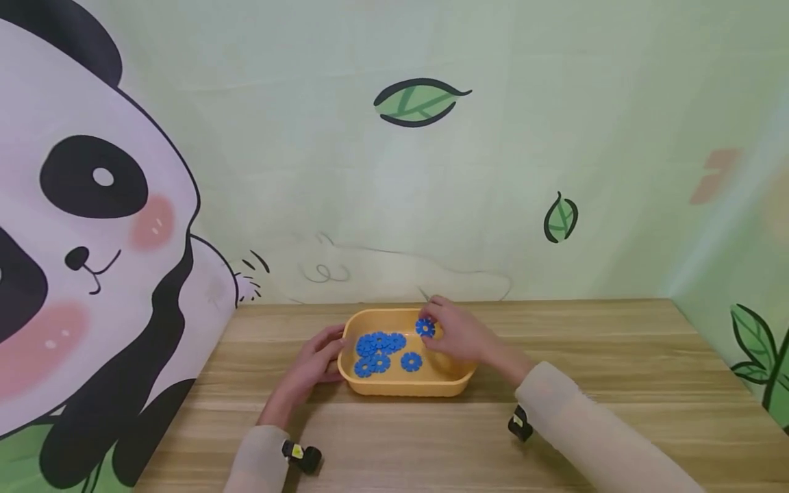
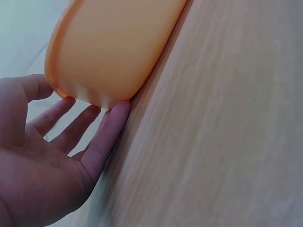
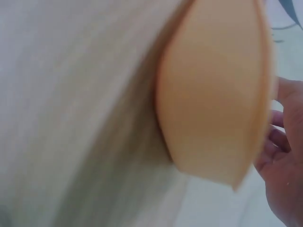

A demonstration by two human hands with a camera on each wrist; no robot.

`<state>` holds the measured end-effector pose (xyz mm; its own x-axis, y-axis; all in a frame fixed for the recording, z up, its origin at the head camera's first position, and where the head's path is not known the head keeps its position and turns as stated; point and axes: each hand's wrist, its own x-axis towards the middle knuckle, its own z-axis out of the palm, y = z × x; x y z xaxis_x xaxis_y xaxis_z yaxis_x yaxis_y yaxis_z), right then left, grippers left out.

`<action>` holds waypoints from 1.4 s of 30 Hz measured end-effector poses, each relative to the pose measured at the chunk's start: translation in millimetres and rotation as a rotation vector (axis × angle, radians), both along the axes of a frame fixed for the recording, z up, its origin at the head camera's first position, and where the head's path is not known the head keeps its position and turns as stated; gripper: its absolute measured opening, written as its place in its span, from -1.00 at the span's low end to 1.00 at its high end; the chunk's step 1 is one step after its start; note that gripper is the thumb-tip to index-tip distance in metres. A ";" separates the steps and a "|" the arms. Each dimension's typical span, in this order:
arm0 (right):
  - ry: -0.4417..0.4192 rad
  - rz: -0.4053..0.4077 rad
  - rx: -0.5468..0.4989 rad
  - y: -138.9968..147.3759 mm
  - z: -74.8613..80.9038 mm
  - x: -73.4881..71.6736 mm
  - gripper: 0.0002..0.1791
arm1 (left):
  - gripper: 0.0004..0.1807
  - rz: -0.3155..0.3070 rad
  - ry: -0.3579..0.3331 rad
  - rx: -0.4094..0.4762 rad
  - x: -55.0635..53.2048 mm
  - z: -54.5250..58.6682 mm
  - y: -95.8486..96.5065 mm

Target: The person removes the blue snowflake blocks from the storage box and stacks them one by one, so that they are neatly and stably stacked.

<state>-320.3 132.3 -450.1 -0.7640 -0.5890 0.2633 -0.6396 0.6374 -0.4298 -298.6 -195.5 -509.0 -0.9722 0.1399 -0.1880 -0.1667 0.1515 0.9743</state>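
A yellow plastic basin (image 1: 407,389) sits on the table, with several blue snowflake discs (image 1: 377,346) clustered in its left half. One loose blue disc (image 1: 411,361) lies apart from them near the middle. Over the basin's right side, my right hand (image 1: 459,335) pinches a blue snowflake disc (image 1: 424,327) between thumb and fingers. In the right wrist view, the basin wall hides most of that hand's fingers and the disc. My left hand (image 1: 317,359) rests against the basin's left end; the left wrist view shows its spread fingers (image 2: 102,137) touching the outer wall.
The wood-grain table (image 1: 592,383) ends at a pale green backdrop (image 1: 296,137) with a printed panda (image 1: 98,226) and leaves. Both wrists wear small black cameras, one on the left cuff (image 1: 302,457) and one on the right (image 1: 520,424).
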 end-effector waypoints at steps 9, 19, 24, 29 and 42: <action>-0.050 -0.048 -0.016 57.8 26.4 -0.8 -0.72 | -0.44 -0.009 -0.010 0.045 -1.7 -6.7 0.9; -0.050 -0.074 0.035 109.4 10.6 4.9 -0.77 | -0.42 -0.032 -0.004 0.061 -4.4 -2.6 1.7; -0.051 -0.058 0.119 125.2 -11.9 5.3 -0.77 | -0.41 -0.034 -0.010 0.068 -3.7 -3.9 0.5; -0.006 -0.030 0.153 134.9 -27.3 7.0 -0.75 | -0.41 -0.038 -0.012 0.076 -3.2 -4.7 -0.5; -0.005 -0.049 0.151 135.4 -41.4 12.8 -0.75 | -0.42 -0.024 -0.014 0.067 0.0 -5.1 -2.8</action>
<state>-307.6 267.6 -491.5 -0.7936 -0.5841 0.1706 -0.6046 0.7253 -0.3293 -298.6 -198.3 -514.1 -0.9656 0.1763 -0.1912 -0.1775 0.0904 0.9800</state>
